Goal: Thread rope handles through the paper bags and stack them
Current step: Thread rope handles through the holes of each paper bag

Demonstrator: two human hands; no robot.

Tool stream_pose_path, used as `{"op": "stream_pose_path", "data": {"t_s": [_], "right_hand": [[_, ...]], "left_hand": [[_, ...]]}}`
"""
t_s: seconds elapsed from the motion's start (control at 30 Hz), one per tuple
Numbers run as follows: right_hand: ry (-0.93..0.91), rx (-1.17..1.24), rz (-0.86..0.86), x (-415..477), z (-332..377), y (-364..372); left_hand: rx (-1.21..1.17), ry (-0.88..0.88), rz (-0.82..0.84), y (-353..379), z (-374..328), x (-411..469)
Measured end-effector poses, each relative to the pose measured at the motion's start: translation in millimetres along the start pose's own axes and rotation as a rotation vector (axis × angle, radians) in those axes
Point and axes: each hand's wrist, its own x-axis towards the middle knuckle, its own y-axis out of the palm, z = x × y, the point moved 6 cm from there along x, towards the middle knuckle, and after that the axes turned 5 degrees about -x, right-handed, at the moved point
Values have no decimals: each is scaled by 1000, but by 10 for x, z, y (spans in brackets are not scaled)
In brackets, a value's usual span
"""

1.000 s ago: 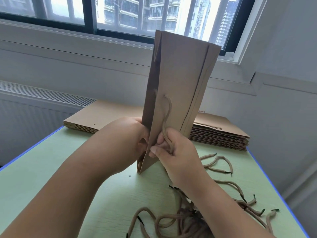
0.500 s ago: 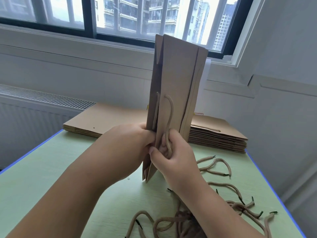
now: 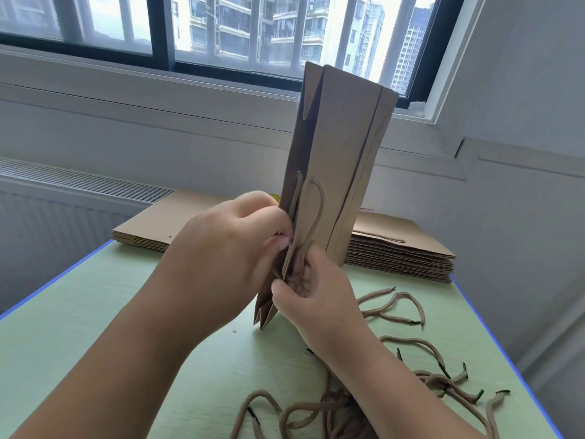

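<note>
The paper bag had turned edge-on above the left hand, which pinched its edge. The right hand gripped the rope handle, so threading seemed nearly done.

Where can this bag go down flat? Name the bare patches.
Bare: the table's left half, between the left hand and the blue edge, before the left stack. Crowded: loose ropes cover the right near side; the right stack takes the back too.

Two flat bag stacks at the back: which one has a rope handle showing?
The right-hand stack, behind the held bag: a rope handle lies across its top bag. The left stack shows only a bare hole on top.
</note>
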Motion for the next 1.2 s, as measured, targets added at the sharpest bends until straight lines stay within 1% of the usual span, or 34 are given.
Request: {"op": "stream_pose_path", "data": {"t_s": [0.13, 0.3, 0.67, 0.8, 0.87, 0.97, 1.03, 1.1, 1.2], "right_hand": [[6, -43, 23, -3, -17, 29], [-4, -63, 12, 0, -12, 31], [15, -38, 10, 14, -57, 57], [20, -35, 12, 15, -79, 65], [21, -36, 9, 12, -80, 60], [14, -43, 12, 4, -65, 53], [3, -73, 8, -4, -53, 43], [-11, -74, -1, -10, -37, 26], [-38, -86, -24, -11, 8, -8]], "left_hand": [[-5, -10, -125, -54, 14, -10], [-17, -43, -248, -62, -1, -32], [-21, -70, -398, 1, -22, -9], [-94, -74, -449, 20, -14, -7], [-169, -144, -472, 20, -5, -14], [-341, -336, -452, 76, 82, -51], [-423, -416, -399, 147, 141, -62], [-473, -446, -352, 195, 175, -67], [-546, -420, -296, 236, 176, -72]]}}
